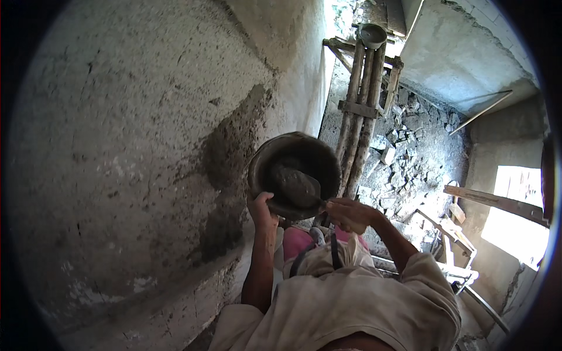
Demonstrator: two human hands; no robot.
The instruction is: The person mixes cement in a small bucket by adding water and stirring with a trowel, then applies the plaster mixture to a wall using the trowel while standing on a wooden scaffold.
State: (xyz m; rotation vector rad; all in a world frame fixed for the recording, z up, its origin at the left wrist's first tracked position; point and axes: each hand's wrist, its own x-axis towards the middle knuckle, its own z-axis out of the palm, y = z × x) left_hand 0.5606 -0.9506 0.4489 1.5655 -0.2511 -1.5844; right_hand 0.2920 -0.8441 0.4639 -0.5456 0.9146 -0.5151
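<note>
My left hand (263, 210) grips the lower left side of a dark round bucket (257, 167), which I hold tilted toward me beside the wall. My right hand (345, 213) is closed on the handle of a trowel, and its blade (298, 187) is inside the bucket, coated with grey mortar. A dark wet patch of mortar (225, 152) marks the rough plastered wall (117, 117) just left of the bucket.
Ahead, a scaffold of rough poles (357, 93) runs below me, bearing a round basin (371, 36) at its far end. Rubble (398, 152) covers the floor to the right, near leaning planks (492, 202), a thin stick (480, 111) and bright openings in the far wall.
</note>
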